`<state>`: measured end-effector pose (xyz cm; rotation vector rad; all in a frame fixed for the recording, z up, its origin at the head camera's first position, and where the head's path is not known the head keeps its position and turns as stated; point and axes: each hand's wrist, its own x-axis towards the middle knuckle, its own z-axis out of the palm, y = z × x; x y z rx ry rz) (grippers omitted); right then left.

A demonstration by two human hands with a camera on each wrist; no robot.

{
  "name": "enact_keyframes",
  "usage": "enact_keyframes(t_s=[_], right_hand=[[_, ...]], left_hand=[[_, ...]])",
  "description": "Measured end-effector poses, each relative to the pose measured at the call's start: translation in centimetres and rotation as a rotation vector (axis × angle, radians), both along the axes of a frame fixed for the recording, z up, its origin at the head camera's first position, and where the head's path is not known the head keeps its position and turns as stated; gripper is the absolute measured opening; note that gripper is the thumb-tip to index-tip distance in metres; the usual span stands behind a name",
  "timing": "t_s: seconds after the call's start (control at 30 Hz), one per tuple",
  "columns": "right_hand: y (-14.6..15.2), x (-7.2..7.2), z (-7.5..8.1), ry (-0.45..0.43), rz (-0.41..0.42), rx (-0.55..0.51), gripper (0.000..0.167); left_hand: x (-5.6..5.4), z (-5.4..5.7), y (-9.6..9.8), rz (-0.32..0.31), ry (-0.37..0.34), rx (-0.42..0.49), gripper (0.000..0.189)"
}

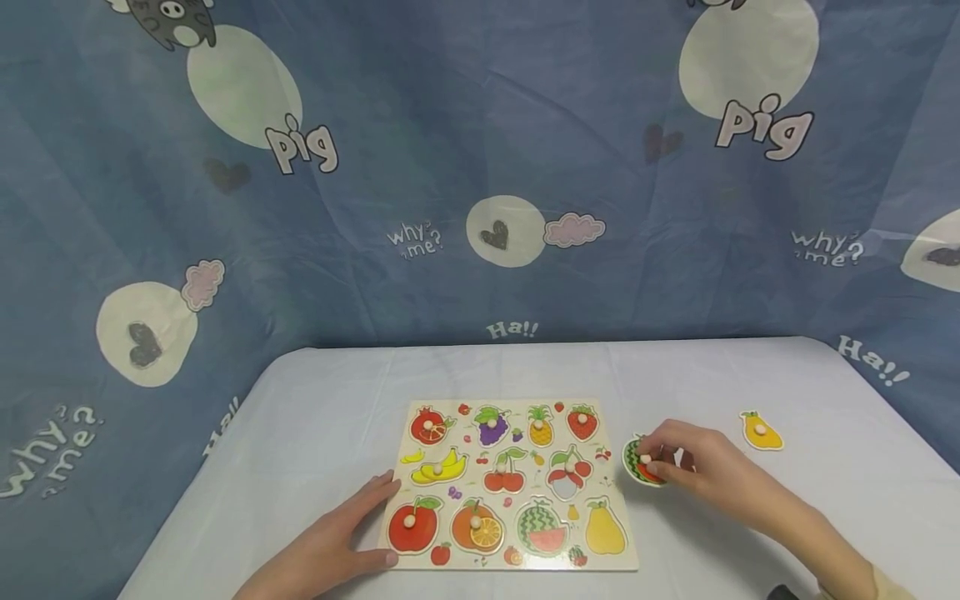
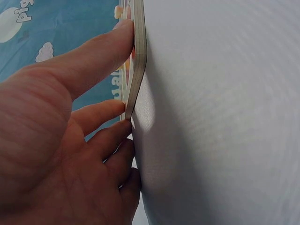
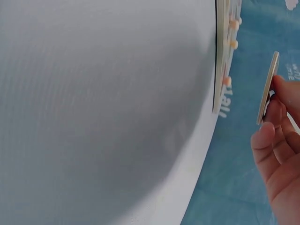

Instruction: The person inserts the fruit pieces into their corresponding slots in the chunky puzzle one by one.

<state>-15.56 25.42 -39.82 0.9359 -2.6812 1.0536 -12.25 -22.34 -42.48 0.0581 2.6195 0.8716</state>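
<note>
A wooden fruit puzzle board (image 1: 517, 486) lies on the white table. My left hand (image 1: 330, 537) steadies its left side, the straight thumb on the near corner and the fingertips along the edge. In the left wrist view, the thumb (image 2: 101, 54) overlaps the board's thick edge (image 2: 138, 61). Just right of the board, my right hand (image 1: 708, 467) pinches a watermelon puzzle piece (image 1: 636, 463) by its knob. The right wrist view shows this thin piece (image 3: 268, 89) edge-on, raised off the table and tilted. On the board, the watermelon recess (image 1: 542, 529) and pear recess (image 1: 604, 530) have no knobs.
A yellow pear piece (image 1: 762, 432) with a knob lies on the table at the right. Several knobbed fruit pieces, such as the apple (image 1: 412, 527) and orange (image 1: 477, 528), sit in the board. A blue patterned cloth (image 1: 420, 167) hangs behind the table (image 1: 337, 400).
</note>
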Motion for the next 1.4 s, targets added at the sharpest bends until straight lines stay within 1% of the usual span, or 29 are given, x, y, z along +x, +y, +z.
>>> enact_keyframes(t_s=[0.27,0.43,0.67,0.9,1.0,1.17,1.4], right_hand=[[-1.0,0.1,0.1,0.004,0.009,-0.005,0.032],[-1.8,0.2,0.2,0.003,0.062,-0.032,0.027],[-2.8,0.2,0.3,0.005,0.101,-0.018,0.029],[-3.8,0.3,0.7,-0.021,0.164,-0.023,0.024],[-4.3,0.4,0.7,-0.016,0.189,-0.024,0.021],[-4.9,0.5,0.6,0.031,0.221,-0.017,0.022],[-5.7,0.6,0.6,0.055,0.276,-0.017,0.019]], left_hand=[[0.0,-0.1,-0.1,-0.006,0.003,-0.004,0.094],[0.0,0.0,-0.1,-0.011,0.000,-0.004,0.095],[0.0,0.2,0.0,-0.012,0.003,-0.007,0.095],[0.1,0.1,0.0,-0.009,0.007,-0.012,0.094],[0.1,0.1,0.0,-0.007,0.009,-0.015,0.094],[0.0,0.2,0.0,-0.007,0.005,-0.015,0.094],[0.0,0.2,0.1,0.000,0.004,-0.016,0.094]])
